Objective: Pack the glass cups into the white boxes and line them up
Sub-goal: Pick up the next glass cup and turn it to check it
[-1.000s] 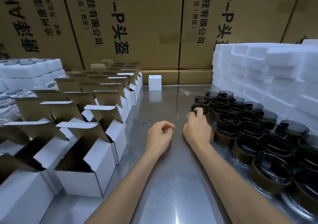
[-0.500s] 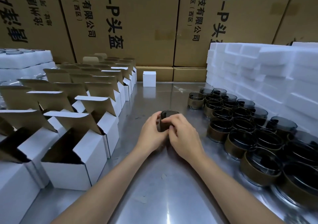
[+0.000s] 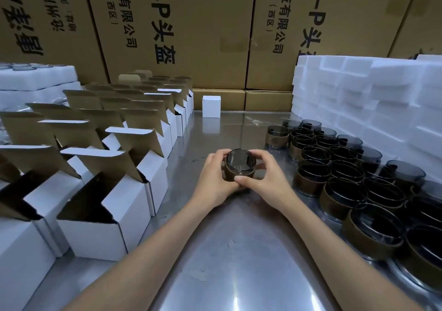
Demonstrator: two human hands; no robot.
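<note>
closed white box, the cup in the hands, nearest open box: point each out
closed white box (image 3: pixel 211 108): head view, front face
held glass cup (image 3: pixel 240 167): head view, mouth
nearest open white box (image 3: pixel 95 236): head view, front wall

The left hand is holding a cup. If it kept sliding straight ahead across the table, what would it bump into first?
Probably the closed white box at the table's far edge. The left hand, holding the glass cup with the right hand, has bare metal table ahead. Depth is hard to judge.
</note>
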